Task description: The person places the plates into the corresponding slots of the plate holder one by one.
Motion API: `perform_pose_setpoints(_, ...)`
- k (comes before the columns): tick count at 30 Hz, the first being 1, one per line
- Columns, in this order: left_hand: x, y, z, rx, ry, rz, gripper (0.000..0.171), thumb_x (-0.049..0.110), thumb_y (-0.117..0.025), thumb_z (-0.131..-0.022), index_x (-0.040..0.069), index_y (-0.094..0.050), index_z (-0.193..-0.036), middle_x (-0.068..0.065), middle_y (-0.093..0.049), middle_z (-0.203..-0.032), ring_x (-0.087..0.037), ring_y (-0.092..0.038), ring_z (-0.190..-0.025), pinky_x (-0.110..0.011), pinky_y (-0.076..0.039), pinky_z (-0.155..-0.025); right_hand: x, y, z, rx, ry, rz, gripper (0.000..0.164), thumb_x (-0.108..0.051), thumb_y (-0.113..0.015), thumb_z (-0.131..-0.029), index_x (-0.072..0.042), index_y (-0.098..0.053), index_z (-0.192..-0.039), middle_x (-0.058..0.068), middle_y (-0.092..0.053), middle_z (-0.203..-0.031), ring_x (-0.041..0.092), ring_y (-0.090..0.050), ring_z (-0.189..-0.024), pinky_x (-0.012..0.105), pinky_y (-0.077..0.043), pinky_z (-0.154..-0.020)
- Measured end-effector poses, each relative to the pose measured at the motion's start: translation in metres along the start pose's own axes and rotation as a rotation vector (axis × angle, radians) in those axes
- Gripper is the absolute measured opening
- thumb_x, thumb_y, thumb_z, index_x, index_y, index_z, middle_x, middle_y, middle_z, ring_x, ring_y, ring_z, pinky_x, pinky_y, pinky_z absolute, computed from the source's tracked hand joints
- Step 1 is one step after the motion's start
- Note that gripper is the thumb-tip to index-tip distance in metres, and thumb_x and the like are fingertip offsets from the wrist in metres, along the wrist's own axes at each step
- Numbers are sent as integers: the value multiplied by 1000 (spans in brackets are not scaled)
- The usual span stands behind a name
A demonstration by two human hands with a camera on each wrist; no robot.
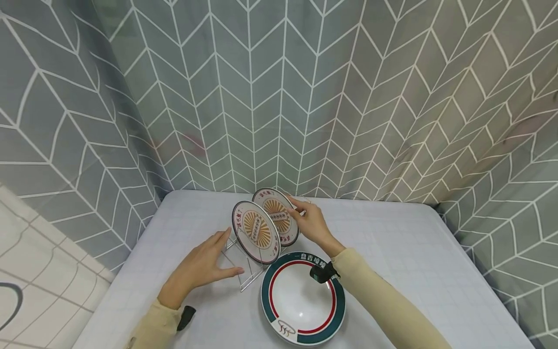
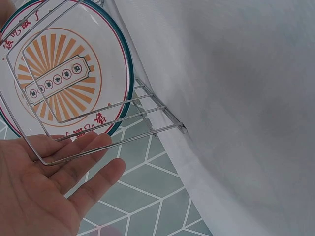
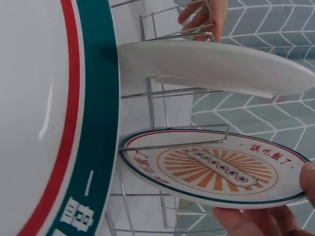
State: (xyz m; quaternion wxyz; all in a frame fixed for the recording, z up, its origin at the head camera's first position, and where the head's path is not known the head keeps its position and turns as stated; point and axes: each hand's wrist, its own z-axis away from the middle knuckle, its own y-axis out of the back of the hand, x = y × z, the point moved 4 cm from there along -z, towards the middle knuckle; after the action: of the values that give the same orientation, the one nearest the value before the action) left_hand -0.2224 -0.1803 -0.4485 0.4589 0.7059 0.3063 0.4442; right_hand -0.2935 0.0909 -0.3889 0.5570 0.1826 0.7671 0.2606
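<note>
A wire plate rack [image 2: 167, 115] stands on the white table, holding two white plates with orange sunburst centres and dark rims. My right hand [image 1: 312, 224] pinches the edge of the farther plate [image 1: 283, 228], thumb on the printed face and fingers behind. That plate's lower edge sits between the wires in the right wrist view. The nearer plate [image 1: 256, 232] leans in the rack to its left. Beside the rack is my left hand [image 1: 202, 264], fingers extended and thumb apart. In the left wrist view its fingers lie against or just behind the wire loops; contact is unclear.
A large dish [image 1: 301, 300] with a green rim and red ring lies in front of the rack, under my right wrist. Grey patterned curtains [image 1: 279, 97] surround the white tabletop [image 1: 392, 252] at the back and sides.
</note>
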Motion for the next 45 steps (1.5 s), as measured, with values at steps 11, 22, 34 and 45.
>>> perform_pose_setpoints(11,-1,-7,5,7,3,4,115,76,-65,-72,-2,-34,-150,-24,-47,-145,-39,-49,-131,-53,-46,-103,6,-5,8,-35,-30,-69,42,-17,-59,-98,-15,-55,-140,18,-68,-99,31,-64,-66,24,-49,-47)
perform_pose_setpoints(22,5,-8,1,7,-28,-8,115,77,-65,-72,-2,-35,-149,-24,-48,-144,-39,-51,-130,-52,-47,-102,16,43,71,87,-37,-90,49,-22,-62,-97,-17,-51,-144,15,-59,-112,31,-61,-95,32,-61,-61)
perform_pose_setpoints(34,0,1,0,10,-9,-11,115,78,-64,-72,-2,-34,-150,-25,-46,-145,-40,-49,-131,-54,-47,-103,84,40,138,-8,-329,-55,45,-24,-67,-93,-15,-59,-136,10,-64,-107,19,-61,-86,25,-57,-63)
perform_pose_setpoints(45,2,0,2,42,-24,-13,113,74,-67,-73,-4,-35,-149,-24,-49,-142,-39,-52,-128,-53,-49,-100,105,17,147,-167,-343,-69,48,-18,-66,-93,-22,-54,-139,2,-55,-87,16,-45,-80,25,-38,-66)
